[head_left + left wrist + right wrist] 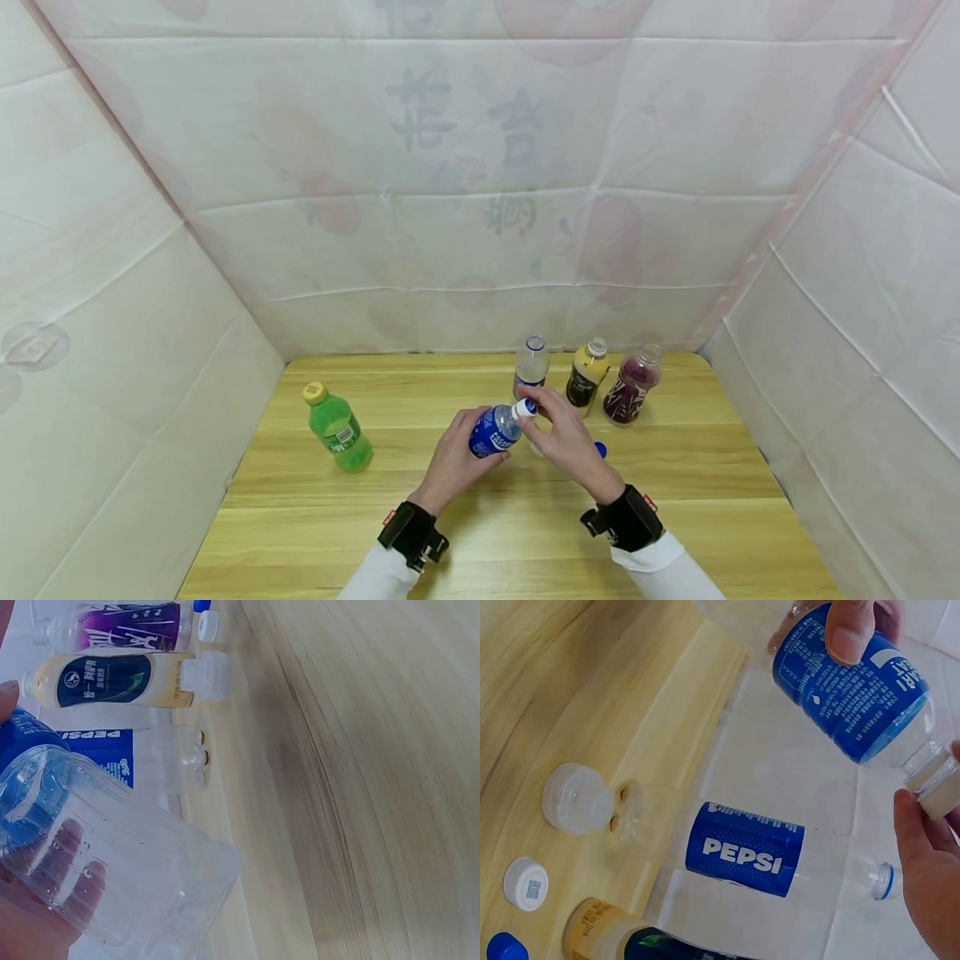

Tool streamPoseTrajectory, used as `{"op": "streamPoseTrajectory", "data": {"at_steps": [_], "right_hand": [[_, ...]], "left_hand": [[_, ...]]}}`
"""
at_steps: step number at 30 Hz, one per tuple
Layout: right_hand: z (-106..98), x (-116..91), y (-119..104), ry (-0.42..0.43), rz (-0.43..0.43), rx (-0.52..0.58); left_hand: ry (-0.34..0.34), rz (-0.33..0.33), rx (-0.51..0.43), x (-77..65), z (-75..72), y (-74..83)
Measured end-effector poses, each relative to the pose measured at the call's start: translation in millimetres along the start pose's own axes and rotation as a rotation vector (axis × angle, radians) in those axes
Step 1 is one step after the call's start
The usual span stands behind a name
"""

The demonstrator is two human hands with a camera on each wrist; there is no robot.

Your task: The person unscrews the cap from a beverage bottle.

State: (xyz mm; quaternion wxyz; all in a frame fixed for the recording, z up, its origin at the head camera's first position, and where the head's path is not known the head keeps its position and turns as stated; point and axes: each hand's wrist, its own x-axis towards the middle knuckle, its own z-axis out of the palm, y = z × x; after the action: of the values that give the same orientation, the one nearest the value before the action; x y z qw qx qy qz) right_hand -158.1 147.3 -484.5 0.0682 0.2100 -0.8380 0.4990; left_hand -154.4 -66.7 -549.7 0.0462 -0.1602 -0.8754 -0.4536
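Note:
A plastic drink bottle with a blue label [491, 431] is held tilted over the table by my left hand [453, 462], its neck pointing up to the right. In the right wrist view the left thumb [850, 645] lies across the label. My right hand [566, 442] pinches the white cap [525, 408] at the bottle's neck between thumb and fingers. Droplets cling inside the see-through lower part of the bottle [142, 855] in the left wrist view.
Behind my right hand stand an uncapped Pepsi bottle [532, 365], a yellow drink bottle [581, 390] and a purple one [626, 398]. A green bottle [341, 437] with a yellow cap stands left. Loose on the wooden table lie a translucent cap [570, 799], a white cap [525, 883] and a blue cap [508, 947].

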Motion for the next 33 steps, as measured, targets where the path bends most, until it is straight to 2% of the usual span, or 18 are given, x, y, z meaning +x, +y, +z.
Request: {"op": "streamPoseTrajectory", "data": {"at_steps": [5, 10, 12, 16, 22, 33], "right_hand": [[0.2, 1.0, 0.1, 0.026, 0.061, 0.048], [1.3, 1.7, -0.2, 0.119, 0.090, -0.063], [1.9, 2.4, -0.5, 0.131, 0.096, -0.104], [3.1, 3.5, -2.5, 0.131, 0.118, -0.145], [4.3, 4.6, -4.7, 0.130, 0.104, -0.185], [4.4, 3.4, -4.8, 0.108, 0.058, -0.144]], "left_hand": [[0.009, 0.012, 0.005, 0.4, 0.4, -1.3], [0.023, 0.020, 0.012, 0.6, -0.2, -2.3], [0.021, 0.020, 0.012, 0.8, -0.4, -2.1], [0.009, 0.013, 0.015, 0.6, -0.6, -1.2], [-0.006, -0.002, 0.009, 0.0, -1.2, 0.5], [-0.007, -0.012, 0.018, -0.5, -1.7, 1.0]]}}
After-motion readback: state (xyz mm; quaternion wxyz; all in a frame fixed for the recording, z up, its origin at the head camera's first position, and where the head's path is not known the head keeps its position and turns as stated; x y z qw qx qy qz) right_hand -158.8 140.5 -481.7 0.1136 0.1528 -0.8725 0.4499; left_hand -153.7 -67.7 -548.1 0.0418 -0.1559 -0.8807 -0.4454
